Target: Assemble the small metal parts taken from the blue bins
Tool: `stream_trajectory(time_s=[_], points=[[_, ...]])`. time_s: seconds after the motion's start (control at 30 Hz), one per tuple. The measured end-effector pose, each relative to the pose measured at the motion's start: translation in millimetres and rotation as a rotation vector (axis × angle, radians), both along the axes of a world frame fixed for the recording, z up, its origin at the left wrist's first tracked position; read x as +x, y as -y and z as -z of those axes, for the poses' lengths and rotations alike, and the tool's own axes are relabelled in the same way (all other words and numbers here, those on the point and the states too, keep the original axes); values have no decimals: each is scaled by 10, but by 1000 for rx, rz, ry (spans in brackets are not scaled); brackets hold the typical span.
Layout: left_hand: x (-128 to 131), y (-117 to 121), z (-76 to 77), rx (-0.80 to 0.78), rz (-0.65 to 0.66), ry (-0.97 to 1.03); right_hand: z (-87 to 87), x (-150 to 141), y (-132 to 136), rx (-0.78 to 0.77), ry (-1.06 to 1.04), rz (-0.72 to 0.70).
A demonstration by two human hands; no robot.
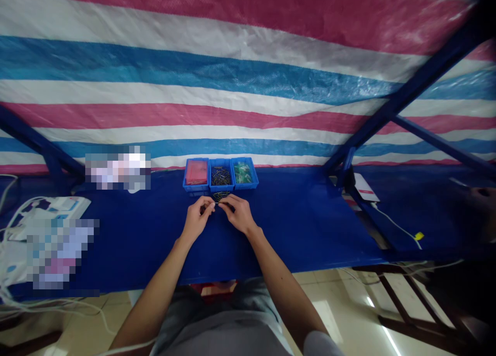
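My left hand point(198, 216) and my right hand point(239, 214) meet over the blue table point(302, 216), fingertips pinched together on a small thin part that I cannot make out. A little heap of dark small parts point(221, 195) lies on the table just beyond my fingers. Behind it stand three blue bins in a row: the left bin point(196, 173) holds red packets, the middle bin point(220, 175) holds dark thin parts, the right bin point(244, 173) holds greenish packets.
A striped pink, white and blue tarp point(232, 77) hangs behind the table. Blue frame struts point(391, 108) slope at right. A white power strip with cables point(50, 211) lies at left. A white card and cable point(366, 188) lie at right.
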State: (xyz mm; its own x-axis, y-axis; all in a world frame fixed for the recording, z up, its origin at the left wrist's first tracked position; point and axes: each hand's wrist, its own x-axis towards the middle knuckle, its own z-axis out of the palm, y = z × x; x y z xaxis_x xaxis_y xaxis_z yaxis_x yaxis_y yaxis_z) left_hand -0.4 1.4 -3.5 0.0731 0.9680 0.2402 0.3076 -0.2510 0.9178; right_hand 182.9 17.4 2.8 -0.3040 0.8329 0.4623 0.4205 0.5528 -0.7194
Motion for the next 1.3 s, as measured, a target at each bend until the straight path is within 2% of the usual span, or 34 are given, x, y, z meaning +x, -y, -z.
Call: stream_trajectory(time_s=[0.4, 0.77, 1.3], points=[[0, 10, -21, -5, 16, -11, -28, 14, 8, -6, 77, 13], [-3, 11, -36, -14, 18, 16, -10, 4, 4, 7, 12, 6], [9, 20, -66, -18, 21, -16, -12, 17, -3, 0, 47, 20]])
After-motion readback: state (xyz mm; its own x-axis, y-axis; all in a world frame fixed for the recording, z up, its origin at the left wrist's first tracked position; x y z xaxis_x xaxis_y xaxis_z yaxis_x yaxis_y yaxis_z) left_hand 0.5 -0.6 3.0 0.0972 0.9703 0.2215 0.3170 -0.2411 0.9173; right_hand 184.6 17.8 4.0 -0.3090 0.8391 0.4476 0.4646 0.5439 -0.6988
